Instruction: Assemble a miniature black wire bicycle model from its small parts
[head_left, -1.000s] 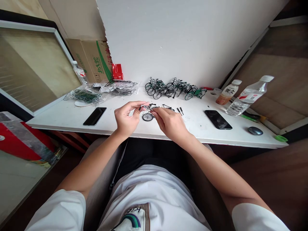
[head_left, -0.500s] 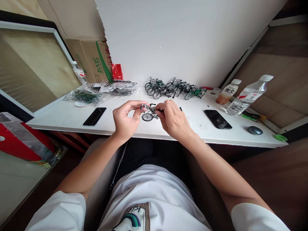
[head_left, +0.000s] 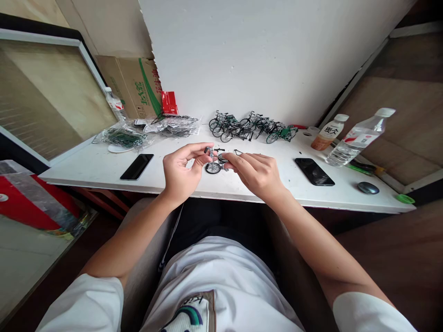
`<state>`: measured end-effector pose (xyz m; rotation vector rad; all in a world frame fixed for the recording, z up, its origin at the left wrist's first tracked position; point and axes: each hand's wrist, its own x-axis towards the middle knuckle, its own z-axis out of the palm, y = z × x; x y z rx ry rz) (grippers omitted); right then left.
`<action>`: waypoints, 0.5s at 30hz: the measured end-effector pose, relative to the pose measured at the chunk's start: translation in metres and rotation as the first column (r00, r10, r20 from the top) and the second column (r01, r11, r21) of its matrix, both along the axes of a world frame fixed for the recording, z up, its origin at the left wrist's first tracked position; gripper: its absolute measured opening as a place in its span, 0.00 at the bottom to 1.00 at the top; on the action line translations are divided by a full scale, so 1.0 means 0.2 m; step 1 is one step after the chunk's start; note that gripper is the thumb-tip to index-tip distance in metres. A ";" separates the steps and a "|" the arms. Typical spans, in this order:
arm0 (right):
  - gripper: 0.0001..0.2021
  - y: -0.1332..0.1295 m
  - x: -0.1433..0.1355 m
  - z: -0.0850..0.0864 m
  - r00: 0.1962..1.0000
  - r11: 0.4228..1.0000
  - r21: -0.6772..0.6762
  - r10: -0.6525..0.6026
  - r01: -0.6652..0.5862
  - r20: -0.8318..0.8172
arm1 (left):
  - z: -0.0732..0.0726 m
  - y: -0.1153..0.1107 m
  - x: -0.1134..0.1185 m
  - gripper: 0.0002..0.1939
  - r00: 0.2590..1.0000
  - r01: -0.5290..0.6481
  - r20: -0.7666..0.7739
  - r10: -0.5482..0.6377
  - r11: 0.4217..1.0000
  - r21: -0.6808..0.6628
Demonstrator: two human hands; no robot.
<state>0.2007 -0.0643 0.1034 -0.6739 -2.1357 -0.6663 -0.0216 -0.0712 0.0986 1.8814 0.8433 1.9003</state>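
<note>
Between my hands is a miniature bicycle (head_left: 213,168), dark with a spoked wheel at its lower left, held just over the white table. My left hand (head_left: 183,168) pinches it near the small handlebar end, thumb and fingers closed on it. The fingers of my right hand (head_left: 258,173) are closed at the bicycle's right side and cover much of its frame. Whether a separate small part sits in the right fingertips is hidden. Behind stand several finished-looking miniature bicycles (head_left: 231,129), black and green, grouped near the wall.
Plastic packets of parts (head_left: 124,138) lie at the back left, by a cardboard box (head_left: 134,87). One phone (head_left: 137,167) is at left, another phone (head_left: 314,172) at right. Farther right are a drink bottle (head_left: 328,133), a water bottle (head_left: 360,138) and a mouse (head_left: 368,187).
My right hand has shifted slightly right and turned flatter, its fingers still at the bicycle. The left hand's grip stays nearly the same, and the handlebar end has tilted a little.
</note>
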 end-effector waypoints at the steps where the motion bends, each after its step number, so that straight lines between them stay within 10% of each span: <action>1: 0.11 0.00 0.00 0.00 1.000 1.000 0.031 0.001 -0.001 0.003 | 0.00 0.00 0.00 0.13 1.000 -0.008 -0.004 0.008 1.000 -0.008; 7: 0.09 -0.02 -0.03 -0.02 1.000 1.000 0.009 0.011 -0.011 -0.018 | -0.01 0.00 0.01 0.12 1.000 -0.010 -0.001 0.010 1.000 -0.020; 15: 0.20 -0.07 -0.09 -0.02 0.957 0.906 -0.385 0.065 -0.175 -0.283 | -0.05 0.01 0.02 0.08 0.998 -0.057 0.009 0.057 0.994 0.097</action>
